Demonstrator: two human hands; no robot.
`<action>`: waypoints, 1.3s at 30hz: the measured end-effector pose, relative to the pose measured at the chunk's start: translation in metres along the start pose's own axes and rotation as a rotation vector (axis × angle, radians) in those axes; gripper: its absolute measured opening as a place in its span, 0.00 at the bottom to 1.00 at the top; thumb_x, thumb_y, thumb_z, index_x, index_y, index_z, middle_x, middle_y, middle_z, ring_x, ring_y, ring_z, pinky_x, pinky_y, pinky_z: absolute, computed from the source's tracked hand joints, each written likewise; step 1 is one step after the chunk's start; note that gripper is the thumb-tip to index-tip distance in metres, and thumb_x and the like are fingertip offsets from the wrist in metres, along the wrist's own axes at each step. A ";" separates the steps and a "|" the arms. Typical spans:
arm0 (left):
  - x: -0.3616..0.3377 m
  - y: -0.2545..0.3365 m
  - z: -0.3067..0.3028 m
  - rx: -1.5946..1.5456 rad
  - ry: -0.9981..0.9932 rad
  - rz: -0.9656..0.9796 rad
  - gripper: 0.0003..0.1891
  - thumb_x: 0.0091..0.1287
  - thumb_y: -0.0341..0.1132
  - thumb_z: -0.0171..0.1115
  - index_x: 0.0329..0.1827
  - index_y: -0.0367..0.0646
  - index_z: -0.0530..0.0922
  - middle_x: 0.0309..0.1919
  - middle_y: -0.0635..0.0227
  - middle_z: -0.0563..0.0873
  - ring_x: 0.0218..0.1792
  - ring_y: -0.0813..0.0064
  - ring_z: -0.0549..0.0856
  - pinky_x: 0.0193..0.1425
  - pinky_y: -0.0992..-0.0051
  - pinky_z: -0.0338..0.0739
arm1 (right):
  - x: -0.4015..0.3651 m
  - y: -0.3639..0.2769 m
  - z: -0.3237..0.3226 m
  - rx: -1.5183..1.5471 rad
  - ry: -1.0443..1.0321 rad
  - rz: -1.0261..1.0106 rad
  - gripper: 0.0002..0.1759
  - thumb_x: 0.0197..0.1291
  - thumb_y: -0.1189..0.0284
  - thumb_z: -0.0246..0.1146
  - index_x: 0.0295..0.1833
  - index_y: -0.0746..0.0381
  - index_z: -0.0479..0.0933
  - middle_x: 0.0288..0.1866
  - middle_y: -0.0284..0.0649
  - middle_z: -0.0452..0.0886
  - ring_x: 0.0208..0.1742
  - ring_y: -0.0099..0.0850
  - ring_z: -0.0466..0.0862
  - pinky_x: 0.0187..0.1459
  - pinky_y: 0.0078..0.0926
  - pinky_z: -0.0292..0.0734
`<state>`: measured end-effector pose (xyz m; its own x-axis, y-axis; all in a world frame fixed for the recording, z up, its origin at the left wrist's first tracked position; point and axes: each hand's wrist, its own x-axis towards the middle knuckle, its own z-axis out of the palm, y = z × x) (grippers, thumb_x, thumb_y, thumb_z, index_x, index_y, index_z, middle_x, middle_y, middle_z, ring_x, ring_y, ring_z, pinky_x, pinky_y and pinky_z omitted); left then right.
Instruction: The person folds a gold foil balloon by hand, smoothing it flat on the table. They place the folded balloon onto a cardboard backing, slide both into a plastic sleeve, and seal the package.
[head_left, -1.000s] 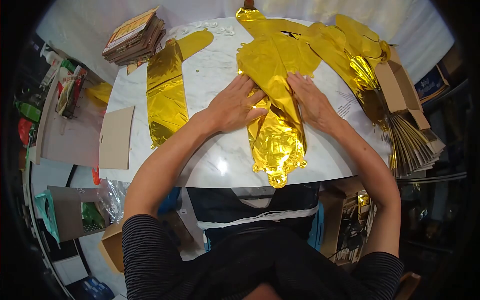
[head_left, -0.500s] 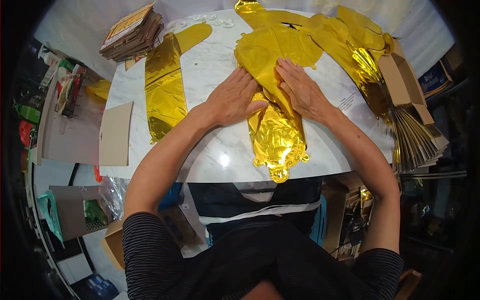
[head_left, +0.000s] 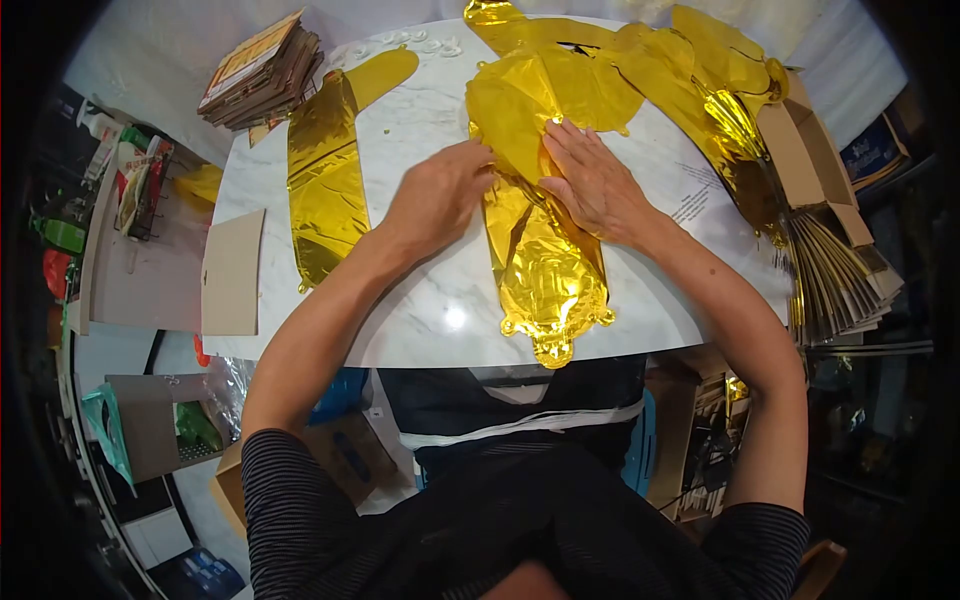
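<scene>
The gold foil piece (head_left: 550, 285) lies on the tabletop (head_left: 425, 325) between the left hand (head_left: 438, 198) and the right hand (head_left: 595, 182), long axis running away from the person, near tip at the front edge. The right hand rests flat on the foil, fingers extended; the left hand is curled at the foil's left edge, pinch not determinable. Bare surface separates it from a second foil strip (head_left: 328, 195) on the left

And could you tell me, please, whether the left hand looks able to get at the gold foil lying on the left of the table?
Probably yes: only bare tabletop seems to lie between the left hand and that gold foil, though the hand is at the edge of the middle foil.
</scene>
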<state>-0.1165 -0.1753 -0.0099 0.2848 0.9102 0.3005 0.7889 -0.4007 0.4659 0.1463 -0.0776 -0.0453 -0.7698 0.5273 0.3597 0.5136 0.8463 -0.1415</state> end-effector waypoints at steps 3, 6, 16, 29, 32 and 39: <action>-0.008 -0.003 -0.001 0.063 0.170 0.038 0.17 0.71 0.31 0.71 0.62 0.41 0.84 0.65 0.56 0.87 0.68 0.51 0.85 0.66 0.60 0.85 | 0.002 -0.003 -0.002 0.001 -0.009 -0.003 0.33 0.80 0.58 0.59 0.79 0.71 0.68 0.85 0.55 0.65 0.87 0.51 0.63 0.86 0.50 0.56; -0.002 0.007 -0.005 0.153 0.018 0.232 0.25 0.71 0.39 0.72 0.69 0.42 0.80 0.70 0.55 0.83 0.73 0.52 0.80 0.71 0.59 0.81 | 0.002 -0.003 -0.002 0.005 -0.012 0.010 0.34 0.80 0.58 0.59 0.79 0.70 0.67 0.85 0.55 0.66 0.87 0.50 0.63 0.86 0.49 0.56; 0.012 -0.010 0.019 0.257 -0.253 0.342 0.41 0.78 0.64 0.52 0.88 0.50 0.61 0.87 0.55 0.62 0.87 0.50 0.58 0.92 0.54 0.50 | 0.003 0.000 0.000 0.001 -0.020 0.032 0.33 0.83 0.58 0.55 0.81 0.69 0.66 0.86 0.54 0.65 0.88 0.47 0.61 0.87 0.47 0.54; 0.010 -0.009 0.020 0.307 -0.254 0.353 0.32 0.82 0.62 0.47 0.85 0.67 0.69 0.88 0.59 0.59 0.88 0.51 0.54 0.93 0.55 0.45 | -0.060 -0.004 -0.058 0.031 -0.218 -0.158 0.39 0.62 0.89 0.57 0.81 0.64 0.68 0.86 0.47 0.68 0.88 0.46 0.62 0.89 0.47 0.54; 0.010 -0.011 0.022 0.311 -0.253 0.350 0.32 0.81 0.63 0.47 0.85 0.68 0.69 0.88 0.61 0.59 0.88 0.53 0.55 0.93 0.56 0.47 | -0.084 -0.018 -0.070 0.075 -0.272 -0.164 0.43 0.55 0.91 0.58 0.81 0.64 0.69 0.86 0.48 0.68 0.88 0.47 0.63 0.88 0.49 0.56; 0.009 -0.013 0.024 0.348 -0.240 0.340 0.33 0.79 0.65 0.45 0.85 0.69 0.69 0.89 0.65 0.59 0.88 0.54 0.55 0.93 0.56 0.48 | -0.109 -0.029 -0.082 0.161 -0.166 -0.045 0.41 0.61 0.88 0.60 0.82 0.65 0.66 0.87 0.51 0.65 0.88 0.50 0.61 0.88 0.52 0.55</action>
<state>-0.1108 -0.1597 -0.0331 0.6394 0.7500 0.1692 0.7528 -0.6554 0.0605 0.2459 -0.1657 -0.0049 -0.8494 0.4824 0.2142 0.4203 0.8636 -0.2785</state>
